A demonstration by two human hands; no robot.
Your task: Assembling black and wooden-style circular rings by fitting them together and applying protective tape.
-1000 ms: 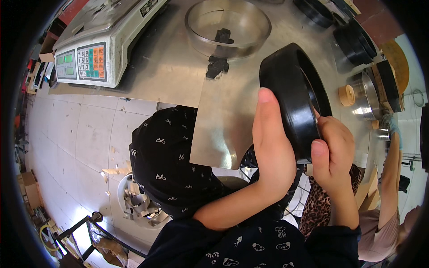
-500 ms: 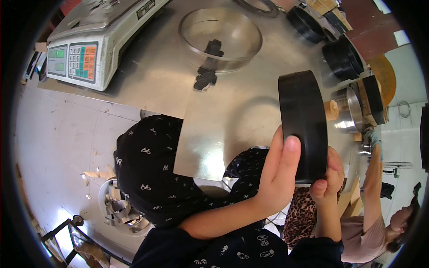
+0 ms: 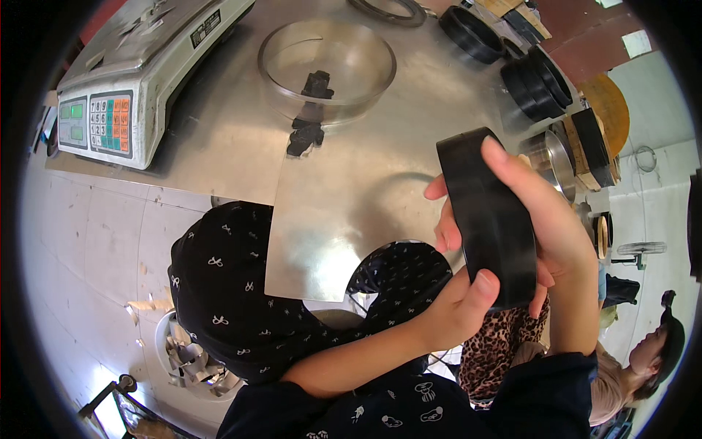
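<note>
A wide black ring [image 3: 488, 216] stands tilted on its edge above the near right of the metal table. My left hand [image 3: 450, 314] grips its lower end, thumb on the outer band and fingertips showing past the far edge. My right hand [image 3: 559, 216] is closed round the upper part, thumb near the top; fingertips show beyond the ring's left side. The ring's inside is mostly hidden. Further off on the table lies a large shiny metal ring [image 3: 327, 110], with a ragged black patch [image 3: 306, 139] at its near side.
A white weighing scale [image 3: 110, 121] occupies the table's left end. More black rings [image 3: 537, 84] and a steel pot [image 3: 550, 157] line the right side. Below left is a white tub [image 3: 162, 344] of metal scraps. Another person [image 3: 651, 358] is at the lower right.
My right hand has moved from the ring's lower end up to its upper part. The ring now leans more to the left at the top. The view has shifted slightly.
</note>
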